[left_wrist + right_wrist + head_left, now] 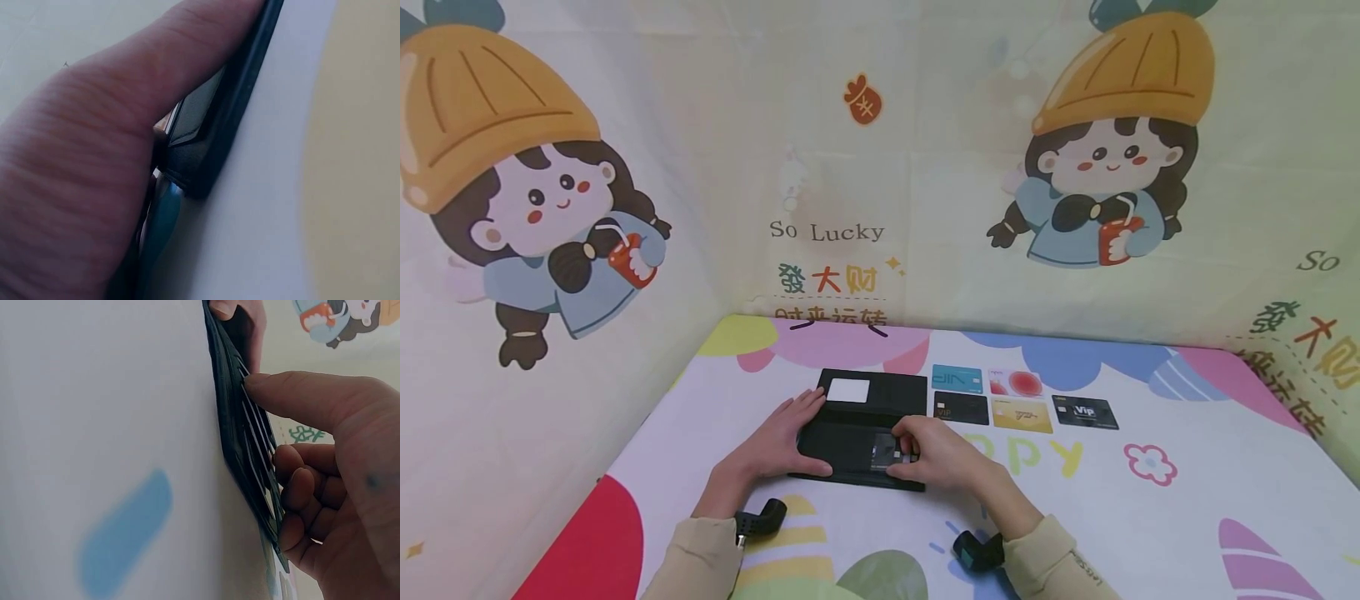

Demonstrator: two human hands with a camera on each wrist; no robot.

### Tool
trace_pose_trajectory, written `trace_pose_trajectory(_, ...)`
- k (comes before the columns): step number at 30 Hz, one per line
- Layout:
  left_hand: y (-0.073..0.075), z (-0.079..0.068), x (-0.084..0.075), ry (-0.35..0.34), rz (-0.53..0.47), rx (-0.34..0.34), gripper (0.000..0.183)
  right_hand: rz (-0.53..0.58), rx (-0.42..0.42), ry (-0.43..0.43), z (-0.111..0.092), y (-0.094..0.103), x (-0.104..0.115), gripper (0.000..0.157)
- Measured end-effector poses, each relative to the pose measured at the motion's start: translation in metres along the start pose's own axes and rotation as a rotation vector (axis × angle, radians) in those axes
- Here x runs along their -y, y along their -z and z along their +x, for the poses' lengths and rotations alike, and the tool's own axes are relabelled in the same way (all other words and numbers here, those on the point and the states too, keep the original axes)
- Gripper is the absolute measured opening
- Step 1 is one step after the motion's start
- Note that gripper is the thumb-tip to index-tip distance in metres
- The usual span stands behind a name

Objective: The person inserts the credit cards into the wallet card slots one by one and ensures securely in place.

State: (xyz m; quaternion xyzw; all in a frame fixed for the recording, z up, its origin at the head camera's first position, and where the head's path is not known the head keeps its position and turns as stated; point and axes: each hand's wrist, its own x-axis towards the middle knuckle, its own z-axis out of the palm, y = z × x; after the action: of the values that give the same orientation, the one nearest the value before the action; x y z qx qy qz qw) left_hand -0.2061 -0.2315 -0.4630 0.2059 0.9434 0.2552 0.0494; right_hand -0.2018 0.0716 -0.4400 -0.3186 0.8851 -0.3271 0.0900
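A black wallet (pixel 842 454) lies unfolded on the table, with a white rectangle (pixel 849 391) on its far panel. My left hand (pixel 775 442) rests along its left side, fingers extended over the edge and thumb (pixel 200 37) on the near panel. At the right part of that panel, my right hand (pixel 936 454) pinches a dark card (pixel 883 452) between thumb and curled fingers. Several thin layered edges (pixel 253 425) show beside the thumb in the right wrist view; which are cards cannot be told. The fingers partly cover the card.
Right of the wallet lie a teal card (pixel 957 379), a white-and-red card (pixel 1015 382), a black VIP card (pixel 961 408), a gold card (pixel 1022 415) and another black Vip card (pixel 1085 412). A patterned cloth (pixel 1150 517) covers the table; a printed curtain (pixel 940 208) hangs behind.
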Motion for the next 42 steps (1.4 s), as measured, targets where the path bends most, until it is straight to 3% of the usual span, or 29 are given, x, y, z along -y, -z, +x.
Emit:
trace_pose_trajectory(7,0.0,0.0003,-0.0011,0.026,-0.003,0.009,0.119,0.0,-0.004,-0.011,0.0003,-0.0005,0.0007,0.043)
trace_pose_trajectory(20,0.0014,0.0028,-0.0018,-0.003,0.002,0.001,0.119,-0.011,-0.014,-0.012,0.0013,-0.0008,0.0023,0.042)
trace_pose_trajectory(42,-0.0015,0.0012,0.0,0.006,0.0,0.002,0.119,-0.043,0.002,-0.012,0.0057,-0.0072,0.0071,0.04)
